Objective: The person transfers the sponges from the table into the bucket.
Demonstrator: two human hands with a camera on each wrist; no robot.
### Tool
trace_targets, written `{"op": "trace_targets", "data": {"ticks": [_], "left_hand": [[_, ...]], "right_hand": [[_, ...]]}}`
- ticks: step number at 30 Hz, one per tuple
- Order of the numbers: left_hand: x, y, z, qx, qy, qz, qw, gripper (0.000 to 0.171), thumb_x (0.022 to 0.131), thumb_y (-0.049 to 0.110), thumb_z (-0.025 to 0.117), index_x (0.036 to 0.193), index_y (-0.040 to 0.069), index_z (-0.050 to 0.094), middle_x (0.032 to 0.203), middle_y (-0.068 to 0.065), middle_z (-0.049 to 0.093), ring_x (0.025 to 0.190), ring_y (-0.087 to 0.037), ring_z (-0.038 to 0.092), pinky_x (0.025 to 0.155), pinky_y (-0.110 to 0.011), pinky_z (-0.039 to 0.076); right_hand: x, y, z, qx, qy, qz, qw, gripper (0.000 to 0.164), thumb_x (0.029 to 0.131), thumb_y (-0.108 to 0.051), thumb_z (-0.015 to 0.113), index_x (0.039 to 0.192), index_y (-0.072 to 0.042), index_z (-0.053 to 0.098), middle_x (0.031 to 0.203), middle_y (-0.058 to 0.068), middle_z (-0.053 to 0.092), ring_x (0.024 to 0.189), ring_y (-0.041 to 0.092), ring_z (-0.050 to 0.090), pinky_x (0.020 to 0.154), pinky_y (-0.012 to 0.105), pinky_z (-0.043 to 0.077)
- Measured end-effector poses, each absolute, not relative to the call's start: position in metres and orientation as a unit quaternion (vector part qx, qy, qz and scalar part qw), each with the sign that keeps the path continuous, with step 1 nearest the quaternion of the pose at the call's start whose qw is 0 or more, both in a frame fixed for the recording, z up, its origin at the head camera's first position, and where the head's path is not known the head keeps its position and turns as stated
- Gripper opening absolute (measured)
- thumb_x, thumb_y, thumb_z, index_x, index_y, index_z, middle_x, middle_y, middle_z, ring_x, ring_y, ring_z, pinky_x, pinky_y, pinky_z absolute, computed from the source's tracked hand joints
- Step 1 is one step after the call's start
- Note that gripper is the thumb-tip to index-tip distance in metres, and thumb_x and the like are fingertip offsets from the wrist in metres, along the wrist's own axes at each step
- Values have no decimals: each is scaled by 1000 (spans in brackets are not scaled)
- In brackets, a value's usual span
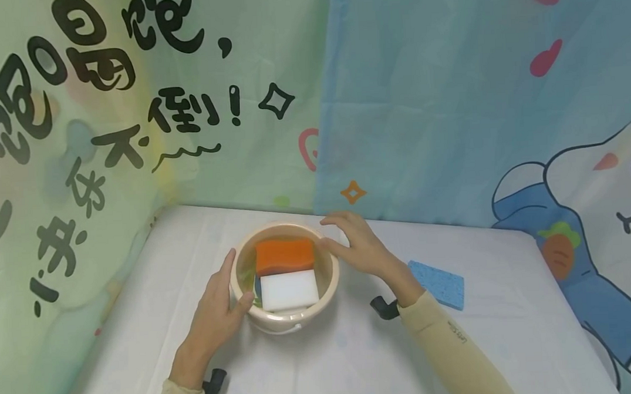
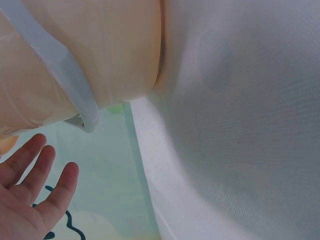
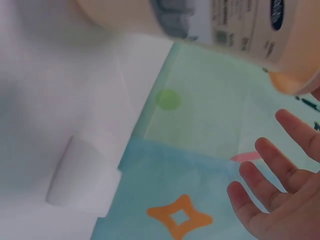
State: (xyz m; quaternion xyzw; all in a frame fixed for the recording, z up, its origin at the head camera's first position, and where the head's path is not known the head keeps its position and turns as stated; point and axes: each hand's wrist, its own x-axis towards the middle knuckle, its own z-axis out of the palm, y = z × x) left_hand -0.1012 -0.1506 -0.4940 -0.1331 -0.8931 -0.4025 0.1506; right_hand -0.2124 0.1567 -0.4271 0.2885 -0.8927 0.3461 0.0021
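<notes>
A cream bucket [image 1: 287,323] with a pale handle [image 2: 70,70] stands upright on the table. Inside lie an orange sponge [image 1: 284,256] and a white sponge block [image 1: 289,290], with bits of green and blue partly hidden at the left. My left hand [image 1: 214,307] is at the bucket's left side, thumb over the rim; its other fingers [image 2: 62,192] look straight and spread, apart from the wall. At the right rim is my right hand [image 1: 362,245], thumb at the edge, fingers [image 3: 275,165] spread and off the bucket.
A blue sponge [image 1: 438,283] lies on the white-covered table [image 1: 333,366], right of my right forearm. Printed cloth [image 1: 422,98] hangs behind the table and along the left. Near the table edge in the right wrist view stands a white object [image 3: 82,177] of unclear kind.
</notes>
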Motion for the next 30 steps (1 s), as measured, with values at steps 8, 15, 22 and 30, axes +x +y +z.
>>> {"op": "trace_targets", "data": {"ticks": [8, 15, 22, 30], "left_hand": [[-101, -150, -493, -132, -894, -400, 152, 81, 96, 40, 58, 161, 13, 19, 144, -21, 50, 125, -38, 52, 97, -60, 45], [-101, -150, -493, -130, -896, -398, 148, 81, 96, 39, 59, 161, 13, 18, 144, -21, 50, 125, -38, 52, 97, -60, 45], [-102, -150, -493, -130, -896, -399, 146, 82, 94, 35, 60, 161, 13, 18, 144, -21, 50, 125, -38, 52, 97, -60, 45], [-101, -150, -492, -132, -895, -400, 146, 82, 95, 37, 59, 161, 12, 18, 143, -22, 50, 125, -39, 52, 96, -60, 45]], "right_hand": [[-220, 171, -437, 240, -907, 346, 7, 43, 102, -32, 58, 135, -4, 58, 138, 16, 53, 131, 35, 43, 107, 58, 35], [-227, 179, -450, 189, -929, 319, 11, 49, 98, -27, 64, 137, 2, 54, 134, 22, 55, 124, 38, 49, 102, 57, 40], [-230, 183, -460, 148, -944, 295, 15, 51, 97, -29, 65, 137, 2, 54, 130, 24, 55, 120, 40, 50, 97, 57, 42], [-235, 185, -482, 87, -954, 286, 11, 52, 95, -31, 65, 133, 4, 55, 125, 25, 55, 114, 41, 53, 92, 55, 46]]}}
